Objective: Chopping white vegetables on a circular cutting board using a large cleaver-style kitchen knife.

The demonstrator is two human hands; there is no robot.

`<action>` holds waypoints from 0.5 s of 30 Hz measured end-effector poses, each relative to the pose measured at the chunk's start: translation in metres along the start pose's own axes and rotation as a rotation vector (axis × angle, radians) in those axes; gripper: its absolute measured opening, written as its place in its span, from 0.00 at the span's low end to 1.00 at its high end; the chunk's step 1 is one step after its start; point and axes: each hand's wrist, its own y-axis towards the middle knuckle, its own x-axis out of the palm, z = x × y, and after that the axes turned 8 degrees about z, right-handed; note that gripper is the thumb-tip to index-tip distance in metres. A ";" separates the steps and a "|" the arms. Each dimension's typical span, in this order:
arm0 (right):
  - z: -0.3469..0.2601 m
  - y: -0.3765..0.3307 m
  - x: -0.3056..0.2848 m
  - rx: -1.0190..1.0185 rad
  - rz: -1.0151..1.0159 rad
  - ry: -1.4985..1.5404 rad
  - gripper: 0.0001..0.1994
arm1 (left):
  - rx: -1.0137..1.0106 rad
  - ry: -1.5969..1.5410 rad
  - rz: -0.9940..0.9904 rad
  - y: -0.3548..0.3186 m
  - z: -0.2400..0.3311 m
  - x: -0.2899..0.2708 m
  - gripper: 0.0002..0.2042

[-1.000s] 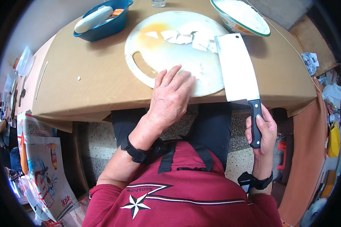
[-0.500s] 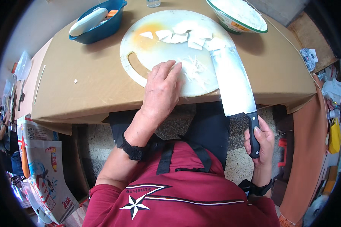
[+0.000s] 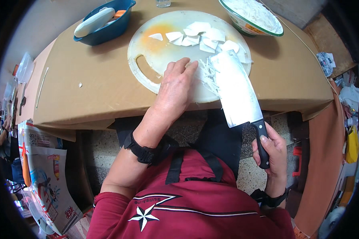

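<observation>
A cleaver [image 3: 236,89] with a wide steel blade and black handle is gripped in my right hand [image 3: 274,149]. Its blade lies nearly flat, its far part over the round white cutting board [image 3: 147,55] and its heel past the near edge. Thin white vegetable shreds [image 3: 208,75] lie against the blade's left edge. On the other side of them, my left hand [image 3: 175,85] rests on the board, fingers slightly bent and apart, the tips beside the shreds. What lies under its palm is hidden. Several flat white vegetable slices [image 3: 211,36] sit farther back, with one small slice [image 3: 156,36] apart at left.
A blue basin [image 3: 107,32] at the far left holds a long white vegetable [image 3: 93,22] and orange pieces. At far right, a green-rimmed bowl [image 3: 251,18] is heaped with white shreds. A clear container [image 3: 163,3] stands behind the board. Brown cloth [image 3: 87,91] covers the table.
The cleaver has moved left, its blade now against the shreds. My left hand has shifted slightly right, its fingers spread a little more. The shreds look bunched closer together.
</observation>
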 end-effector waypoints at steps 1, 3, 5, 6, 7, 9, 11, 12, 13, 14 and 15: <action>-0.001 0.000 0.000 -0.001 -0.001 -0.008 0.26 | 0.002 0.028 0.018 0.000 -0.001 0.001 0.20; -0.003 0.000 0.001 -0.002 -0.002 -0.015 0.26 | 0.000 0.025 0.001 0.003 0.001 -0.001 0.20; -0.004 0.000 0.001 -0.008 -0.010 -0.034 0.26 | -0.002 0.022 -0.017 0.006 0.001 -0.002 0.20; -0.004 0.001 0.002 -0.008 -0.011 -0.033 0.26 | -0.011 -0.007 -0.042 0.008 0.000 -0.002 0.19; -0.002 0.003 0.002 0.007 -0.020 -0.015 0.26 | -0.019 -0.037 -0.067 0.010 0.000 -0.002 0.19; -0.002 0.005 0.005 0.022 -0.029 0.004 0.26 | -0.049 -0.052 -0.089 0.014 0.004 -0.004 0.18; -0.003 0.006 0.010 0.041 -0.041 -0.009 0.26 | -0.077 -0.068 -0.111 0.016 0.007 -0.003 0.17; -0.003 0.007 0.012 0.040 -0.041 -0.007 0.26 | -0.075 -0.062 -0.103 0.017 0.007 -0.001 0.17; -0.003 0.008 0.015 0.039 -0.061 -0.021 0.26 | -0.072 -0.056 -0.094 0.017 0.007 0.000 0.16; -0.002 0.009 0.016 0.038 -0.081 -0.034 0.26 | -0.071 -0.055 -0.095 0.017 0.006 0.002 0.16; -0.001 0.011 0.015 0.022 -0.100 -0.019 0.26 | -0.052 -0.058 -0.087 0.017 0.005 0.003 0.16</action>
